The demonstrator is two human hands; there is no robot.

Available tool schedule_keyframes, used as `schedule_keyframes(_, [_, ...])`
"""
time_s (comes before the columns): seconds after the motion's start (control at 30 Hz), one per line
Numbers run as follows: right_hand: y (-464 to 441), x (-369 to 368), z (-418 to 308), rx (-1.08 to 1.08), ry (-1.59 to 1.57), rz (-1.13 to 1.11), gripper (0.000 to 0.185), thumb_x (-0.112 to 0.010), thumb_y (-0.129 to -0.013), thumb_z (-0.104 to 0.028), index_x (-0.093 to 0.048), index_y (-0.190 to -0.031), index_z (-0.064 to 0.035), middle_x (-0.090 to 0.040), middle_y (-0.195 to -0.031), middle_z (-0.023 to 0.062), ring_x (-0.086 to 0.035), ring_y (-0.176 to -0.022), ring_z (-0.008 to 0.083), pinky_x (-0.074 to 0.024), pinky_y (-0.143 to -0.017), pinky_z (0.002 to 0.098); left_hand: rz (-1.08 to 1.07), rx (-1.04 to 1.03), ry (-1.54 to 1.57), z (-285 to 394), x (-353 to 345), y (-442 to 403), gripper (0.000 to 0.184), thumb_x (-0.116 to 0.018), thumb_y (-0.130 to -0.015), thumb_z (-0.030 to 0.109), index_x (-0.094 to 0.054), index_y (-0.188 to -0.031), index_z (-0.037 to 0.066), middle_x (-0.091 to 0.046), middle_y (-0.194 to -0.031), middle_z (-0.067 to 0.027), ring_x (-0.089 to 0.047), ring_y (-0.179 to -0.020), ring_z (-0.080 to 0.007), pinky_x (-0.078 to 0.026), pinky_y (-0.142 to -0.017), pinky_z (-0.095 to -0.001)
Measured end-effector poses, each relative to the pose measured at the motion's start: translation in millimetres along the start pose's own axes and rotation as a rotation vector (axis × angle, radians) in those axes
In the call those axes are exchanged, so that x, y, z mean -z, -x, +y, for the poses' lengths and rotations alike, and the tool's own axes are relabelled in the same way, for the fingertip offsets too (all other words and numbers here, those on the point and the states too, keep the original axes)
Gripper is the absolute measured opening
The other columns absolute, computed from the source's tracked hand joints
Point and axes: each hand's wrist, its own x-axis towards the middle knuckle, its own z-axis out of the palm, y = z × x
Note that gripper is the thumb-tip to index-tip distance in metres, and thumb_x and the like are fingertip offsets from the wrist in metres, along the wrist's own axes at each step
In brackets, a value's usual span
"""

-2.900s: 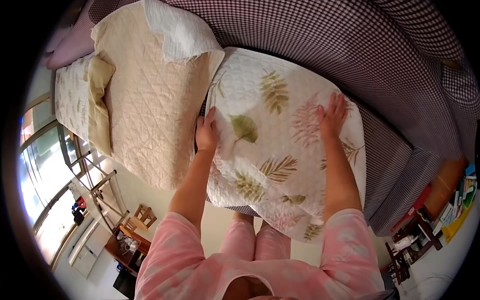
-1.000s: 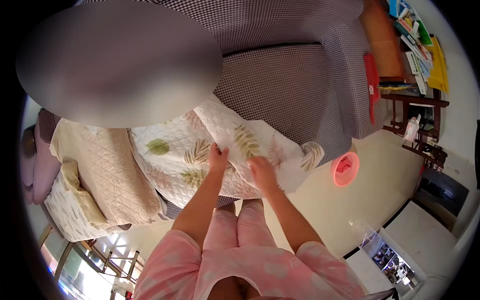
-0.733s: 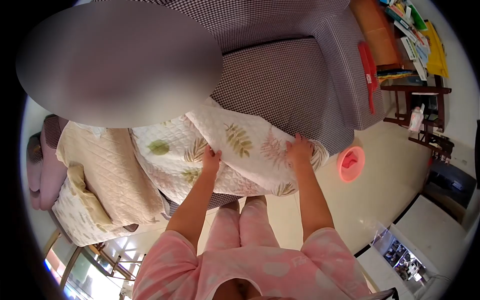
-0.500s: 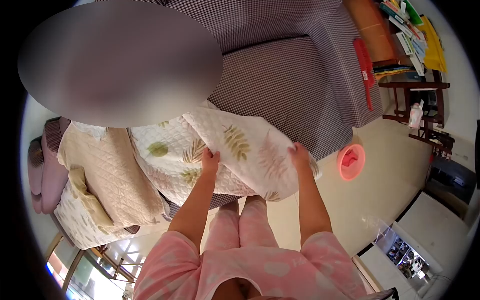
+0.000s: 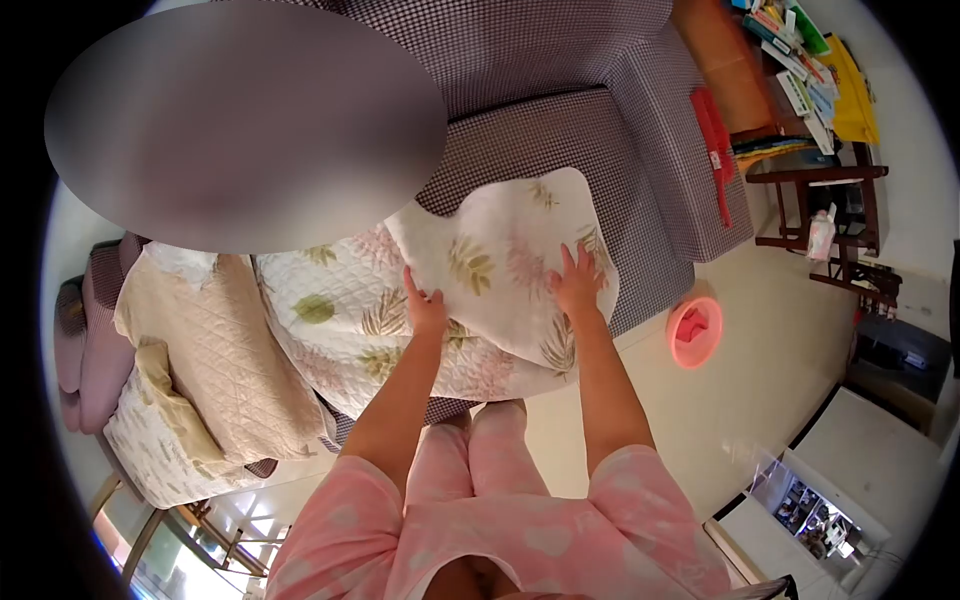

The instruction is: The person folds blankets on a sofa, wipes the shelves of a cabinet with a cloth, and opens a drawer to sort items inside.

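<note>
A white quilted sofa cover point(image 5: 510, 250) with green and pink leaf prints lies over the seat of the checked sofa point(image 5: 540, 135). Its right part is spread flat, with a smooth folded-over layer on top of the quilted layer. My left hand point(image 5: 427, 312) rests at the left edge of that smooth layer, fingers apart and holding nothing. Flat on the cover's right side lies my right hand point(image 5: 577, 288), its fingers spread. A large blurred oval hides the upper left.
A beige quilted cover point(image 5: 225, 340) lies left of the leaf-print one. A red long-handled object point(image 5: 715, 155) is on the sofa arm. On the floor at right stands a pink basin point(image 5: 694, 332) near a dark wooden rack point(image 5: 815, 178).
The cover's right end has moved up and now lies flat on the seat. My right hand has let go of its edge and opened; my left hand has loosened too.
</note>
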Motion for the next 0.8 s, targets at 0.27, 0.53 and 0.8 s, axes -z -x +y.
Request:
schedule_keyframes(0.27, [-43,-75,70,-0.303,-0.541,-0.055,0.063,-0.064,-0.077,-0.023,-0.037,-0.130,-0.0026,-0.044,-0.124,0.0227,-0.041,-0.116,0.0382,-0.0324,-0.099,0.0441,-0.052,0.064,0.030,-74,26,-9,0.077,-0.056,-0.074,0.000,-0.019,-0.140,0.016,-0.045,-0.073,-0.0030,-0.043,-0.063,-0.0127,-0.041,-0.061,-0.0276])
schedule_keyframes(0.53, [-145,-90,54,-0.536,-1.039,-0.146,0.069,-0.068,-0.074,-0.017,-0.033,-0.131,-0.0002,-0.050,-0.113,0.0234,-0.059,-0.094,0.0269,-0.0523,-0.061,0.0363,0.045,0.137,-0.079,-77,13,-13,0.076,-0.058,-0.075,-0.001,-0.020,-0.139,0.014,-0.050,-0.081,-0.0053,-0.048,-0.068,-0.0132,-0.042,-0.062,-0.0278])
schedule_keyframes(0.8, [-227,-102,94,-0.371,-1.132,-0.298,0.041,-0.063,-0.078,-0.012,-0.049,-0.111,0.0091,-0.057,-0.096,0.0207,-0.062,-0.068,0.0252,-0.0494,-0.053,0.0340,0.297,0.302,0.285,-56,-52,-15,0.062,-0.051,-0.082,-0.003,-0.023,-0.137,0.006,-0.056,-0.091,-0.0090,-0.056,-0.076,-0.0165,-0.048,-0.065,-0.0277])
